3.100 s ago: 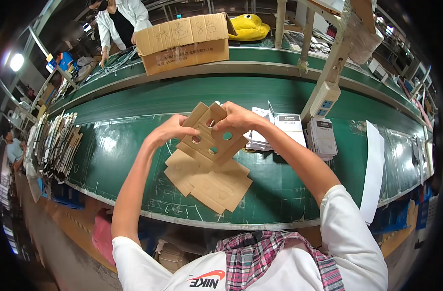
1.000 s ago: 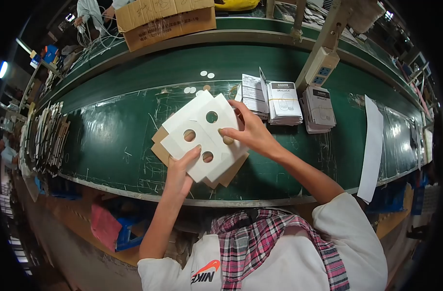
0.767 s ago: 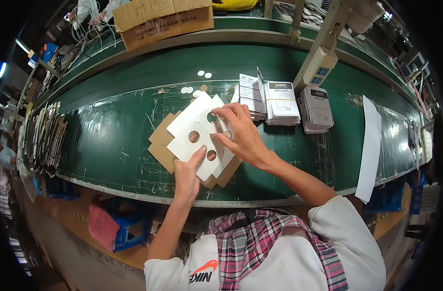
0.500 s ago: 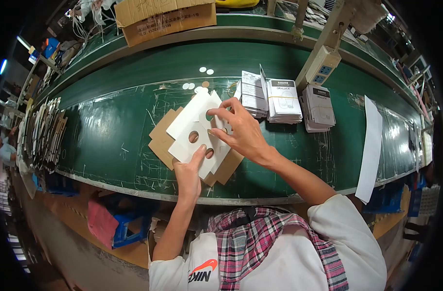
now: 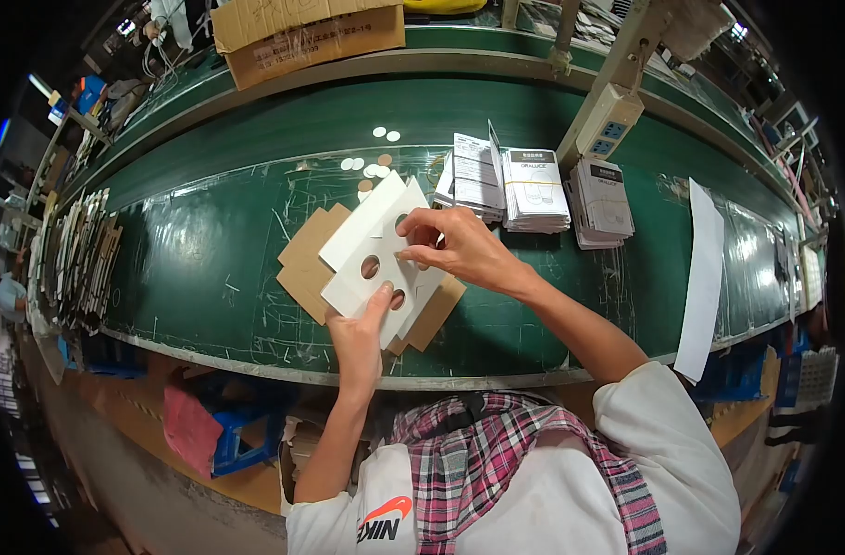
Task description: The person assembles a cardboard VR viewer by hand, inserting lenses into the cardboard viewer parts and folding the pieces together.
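My left hand (image 5: 356, 342) grips the lower edge of a white die-cut card (image 5: 353, 289) with round holes, its thumb lying on top near a hole. The card is held tilted over the green bench. My right hand (image 5: 459, 245) is above the card's right part, thumb and forefinger curved and apart, with nothing visible between them. The forefinger's tip is at an upper hole; the thumb's tip is close to the card's face. Brown cardboard pieces (image 5: 302, 264) lie beneath the card. Several cut-out discs (image 5: 352, 164) lie on the bench beyond it.
Banded stacks of printed leaflets (image 5: 536, 190) stand to the right, beside a post with a socket box (image 5: 609, 120). A long white strip (image 5: 701, 277) lies farther right. Stacked card pieces (image 5: 75, 264) stand at the left, and a carton (image 5: 316, 42) sits on the shelf behind.
My right thumb and forefinger have shifted slightly over the card, still apart. My left hand keeps its hold. The whole view has moved slightly.
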Demonstrator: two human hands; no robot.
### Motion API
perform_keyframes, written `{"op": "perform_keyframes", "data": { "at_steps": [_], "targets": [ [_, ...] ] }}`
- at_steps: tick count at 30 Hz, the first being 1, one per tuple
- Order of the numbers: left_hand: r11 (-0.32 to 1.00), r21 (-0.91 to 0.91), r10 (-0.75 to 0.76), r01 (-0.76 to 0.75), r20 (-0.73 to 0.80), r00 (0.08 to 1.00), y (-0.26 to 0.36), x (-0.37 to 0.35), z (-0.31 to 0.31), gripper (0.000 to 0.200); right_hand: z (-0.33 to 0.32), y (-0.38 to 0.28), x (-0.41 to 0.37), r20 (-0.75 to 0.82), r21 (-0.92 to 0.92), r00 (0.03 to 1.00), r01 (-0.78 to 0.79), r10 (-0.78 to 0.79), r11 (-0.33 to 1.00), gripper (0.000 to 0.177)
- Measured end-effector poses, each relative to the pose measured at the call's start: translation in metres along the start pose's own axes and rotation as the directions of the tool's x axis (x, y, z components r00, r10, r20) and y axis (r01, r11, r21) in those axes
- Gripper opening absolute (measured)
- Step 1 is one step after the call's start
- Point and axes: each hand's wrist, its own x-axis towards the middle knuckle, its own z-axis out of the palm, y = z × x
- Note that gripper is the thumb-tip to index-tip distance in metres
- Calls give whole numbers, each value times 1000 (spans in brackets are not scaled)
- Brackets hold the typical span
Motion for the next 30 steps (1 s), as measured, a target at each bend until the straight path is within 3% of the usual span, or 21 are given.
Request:
{"op": "perform_keyframes", "data": {
  "at_steps": [4, 18, 21, 27, 30],
  "targets": [
    [1000, 8, -3, 3, -31, 1000, -5, -3, 1, 34, 8, 0, -4, -81, -188, 994, 59, -75, 980, 23],
    [994, 91, -51, 56, -61, 997, -15, -4, -7, 41, 23, 12, -5, -87, -193, 996, 11, -28, 981, 26],
    [991, 104, -76, 82, -61, 995, -15, -3, -15, 40, 23, 15, -9, -121, -314, 984, 85, -128, 946, 25],
    [997, 19, -75, 76, -57, 996, -8, 5, -16, 39, 22, 0, -12, -127, -302, 983, 88, -132, 949, 27],
    [991, -55, -126, 123, -48, 991, -7, 12, -23, 40, 23, 1, -13, -264, -217, 946, 129, -186, 968, 37]
  ]
}}
